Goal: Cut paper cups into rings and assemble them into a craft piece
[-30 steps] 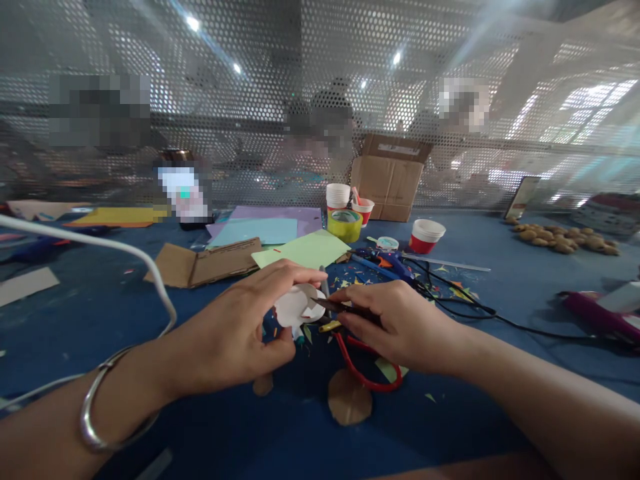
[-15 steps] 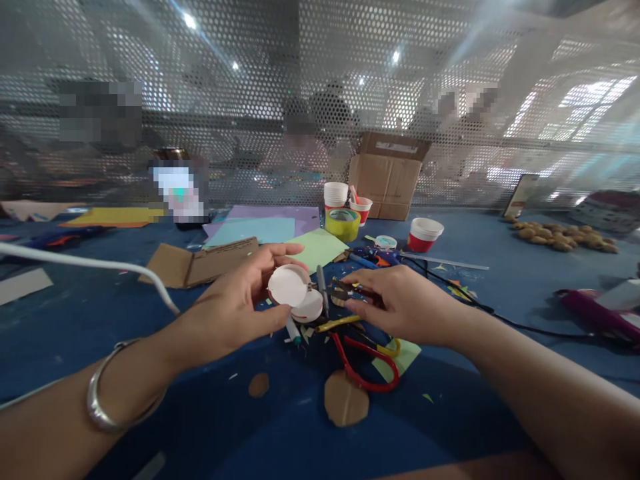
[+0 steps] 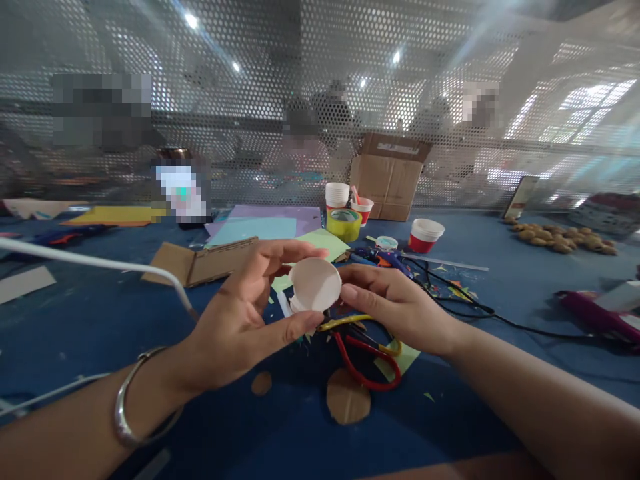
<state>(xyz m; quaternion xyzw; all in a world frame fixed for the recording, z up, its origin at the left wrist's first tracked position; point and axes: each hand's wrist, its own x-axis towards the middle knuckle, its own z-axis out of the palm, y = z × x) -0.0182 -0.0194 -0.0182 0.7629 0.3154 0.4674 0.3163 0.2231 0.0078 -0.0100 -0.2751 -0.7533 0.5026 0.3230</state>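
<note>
My left hand [image 3: 273,303] holds a small white round piece, which looks like a cut-off paper cup bottom [image 3: 316,285], between thumb and curved fingers. Its flat pale face is turned toward me. My right hand [image 3: 393,300] grips the right edge of the same piece, thumb in front and fingertips partly hidden behind it. Just below lie scissors [image 3: 367,385] with red handles and a yellow-handled tool [image 3: 350,321]. A roundish cardboard piece [image 3: 349,403] and a smaller cardboard disc [image 3: 261,383] rest on the blue table nearer to me.
Behind my hands stand paper cups [image 3: 427,235], yellow tape [image 3: 343,225] and a cardboard box [image 3: 385,180] against a perforated metal screen [image 3: 250,100]. Coloured paper [image 3: 257,231] and folded cardboard [image 3: 220,261] lie left. A black cable [image 3: 467,307] and purple glue gun [image 3: 600,320] are right.
My left hand has moved right with the white cup bottom and turned its face toward me. My right hand has come from beside the scattered tools to the piece's edge.
</note>
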